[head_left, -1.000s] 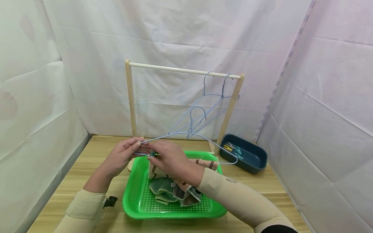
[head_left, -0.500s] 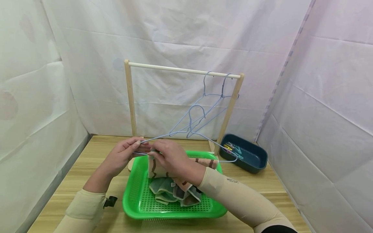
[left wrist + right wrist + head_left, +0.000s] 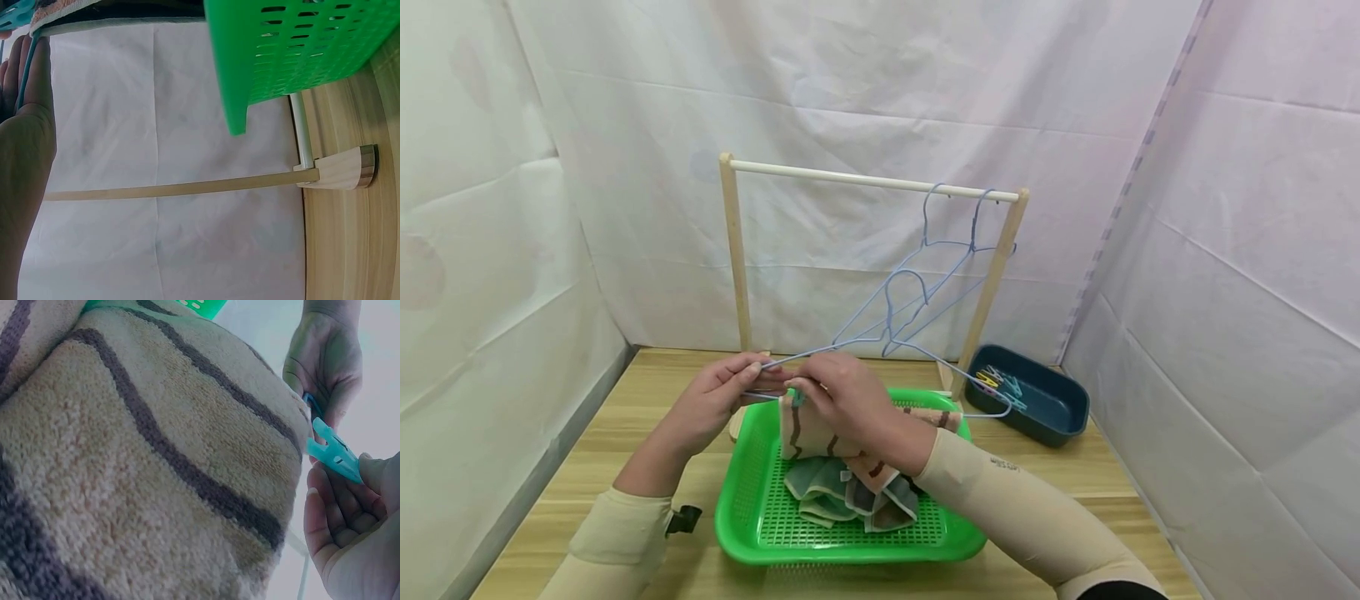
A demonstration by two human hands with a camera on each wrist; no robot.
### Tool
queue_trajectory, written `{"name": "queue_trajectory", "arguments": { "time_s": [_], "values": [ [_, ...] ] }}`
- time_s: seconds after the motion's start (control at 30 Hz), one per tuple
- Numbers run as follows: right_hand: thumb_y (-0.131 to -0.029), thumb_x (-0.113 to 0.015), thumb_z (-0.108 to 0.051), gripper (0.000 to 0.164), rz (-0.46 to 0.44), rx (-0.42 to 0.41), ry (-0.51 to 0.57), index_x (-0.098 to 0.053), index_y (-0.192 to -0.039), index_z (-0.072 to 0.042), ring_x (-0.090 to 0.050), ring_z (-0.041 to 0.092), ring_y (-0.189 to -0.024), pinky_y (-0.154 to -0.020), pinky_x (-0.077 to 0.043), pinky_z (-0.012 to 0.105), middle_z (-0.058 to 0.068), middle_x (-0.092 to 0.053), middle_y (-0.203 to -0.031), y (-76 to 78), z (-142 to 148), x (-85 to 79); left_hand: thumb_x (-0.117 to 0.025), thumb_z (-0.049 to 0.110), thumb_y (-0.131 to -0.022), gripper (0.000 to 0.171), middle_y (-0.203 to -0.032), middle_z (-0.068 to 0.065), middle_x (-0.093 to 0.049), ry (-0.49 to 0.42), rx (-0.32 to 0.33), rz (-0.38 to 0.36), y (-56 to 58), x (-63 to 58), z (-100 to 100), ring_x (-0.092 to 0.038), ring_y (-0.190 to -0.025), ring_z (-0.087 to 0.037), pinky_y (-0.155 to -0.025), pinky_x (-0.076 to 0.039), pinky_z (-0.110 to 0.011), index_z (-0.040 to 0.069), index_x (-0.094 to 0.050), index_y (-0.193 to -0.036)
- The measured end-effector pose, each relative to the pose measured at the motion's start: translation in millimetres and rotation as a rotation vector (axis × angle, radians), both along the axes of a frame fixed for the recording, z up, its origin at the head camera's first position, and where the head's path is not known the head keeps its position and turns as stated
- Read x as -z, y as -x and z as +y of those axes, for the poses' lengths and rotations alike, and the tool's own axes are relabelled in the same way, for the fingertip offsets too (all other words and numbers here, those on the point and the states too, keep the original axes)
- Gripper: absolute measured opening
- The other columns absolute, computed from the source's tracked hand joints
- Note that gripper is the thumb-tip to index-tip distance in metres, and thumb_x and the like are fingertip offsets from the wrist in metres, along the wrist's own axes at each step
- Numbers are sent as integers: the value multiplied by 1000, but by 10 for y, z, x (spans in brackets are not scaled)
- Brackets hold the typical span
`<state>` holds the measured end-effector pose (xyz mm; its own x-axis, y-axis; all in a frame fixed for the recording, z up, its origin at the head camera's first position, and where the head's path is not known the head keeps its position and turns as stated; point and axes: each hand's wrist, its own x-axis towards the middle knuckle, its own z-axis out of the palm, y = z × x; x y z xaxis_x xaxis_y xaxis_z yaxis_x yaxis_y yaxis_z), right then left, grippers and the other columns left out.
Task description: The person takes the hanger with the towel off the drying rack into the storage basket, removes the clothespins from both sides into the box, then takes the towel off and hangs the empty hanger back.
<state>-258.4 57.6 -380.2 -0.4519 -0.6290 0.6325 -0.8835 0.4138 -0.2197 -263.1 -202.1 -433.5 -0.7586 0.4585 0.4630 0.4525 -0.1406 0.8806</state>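
Note:
My left hand (image 3: 715, 396) grips the left end of a light blue wire hanger (image 3: 907, 272), hook upward. Over the hanger's bottom bar hangs a beige towel (image 3: 805, 433) with dark wavy stripes; it fills much of the right wrist view. My right hand (image 3: 850, 404) pinches a teal clothespin (image 3: 337, 456) between thumb and fingers. The clothespin's front end sits right at the towel's edge, near the left end of the bar. In the left wrist view, the left hand's fingers (image 3: 37, 75) lie along the wire.
Beneath the hands stands a green perforated basket (image 3: 850, 554) holding crumpled green and grey cloths (image 3: 820, 487). Behind it is a wooden rack (image 3: 735, 250) with two empty blue hangers (image 3: 927, 218) on its rail. A dark blue bin (image 3: 1052, 408) with several clothespins sits at the right.
The right hand has shifted slightly up and right, and more of the teal clothespin shows below its fingers. The left hand stays in place, while the hanger's hook has moved slightly up and left.

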Motion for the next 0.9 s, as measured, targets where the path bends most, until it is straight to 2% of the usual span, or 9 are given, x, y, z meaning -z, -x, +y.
{"name": "queue_trajectory", "arguments": {
  "time_s": [0.17,0.4,0.53,0.73,0.83,0.9],
  "values": [
    [-108,-75,-15,8,16,-8,37,-76,-101,-11,-60,12,-79,-70,-50,24,0,-71,-93,-20,45,-44,-37,6,-122,35,-133,-4,-78,3,-3,-1,1,1,-3,-76,-123,-23,-102,-64,-33,-13,-59,-141],
    [-109,-74,-15,8,33,-1,56,-76,-102,-11,-61,13,-77,-70,-51,25,1,-72,-93,-31,125,-100,-36,5,-122,36,-137,-17,-75,-8,20,-6,16,9,-13,-75,-126,-22,-103,-64,-35,0,-66,-141],
    [-109,-73,-14,8,43,15,57,-76,-102,-11,-64,14,-79,-72,-54,27,1,-73,-94,-21,188,-118,-35,4,-121,37,-136,-16,-76,-14,22,3,20,9,-15,-75,-125,-22,-103,-64,-35,-4,-65,-142],
    [-109,-73,-14,8,15,35,50,-77,-103,-12,-65,14,-82,-73,-56,29,0,-73,-95,-13,286,-133,-35,4,-121,36,-135,-13,-77,-17,16,-5,16,-3,-21,-75,-125,-23,-103,-64,-35,-1,-66,-140],
    [-110,-73,-14,8,-9,33,43,-77,-103,-12,-63,12,-81,-71,-55,28,-1,-72,-95,-18,324,-137,-35,3,-121,36,-135,-14,-77,-23,22,3,21,2,-24,-75,-125,-24,-103,-64,-35,-9,-62,-140],
    [-110,-72,-14,9,-19,26,44,-77,-103,-11,-63,11,-81,-71,-55,27,-1,-72,-95,-24,348,-145,-35,3,-121,36,-135,-15,-77,-27,27,9,22,4,-24,-75,-125,-24,-103,-64,-35,-11,-61,-141]
  ]
}}
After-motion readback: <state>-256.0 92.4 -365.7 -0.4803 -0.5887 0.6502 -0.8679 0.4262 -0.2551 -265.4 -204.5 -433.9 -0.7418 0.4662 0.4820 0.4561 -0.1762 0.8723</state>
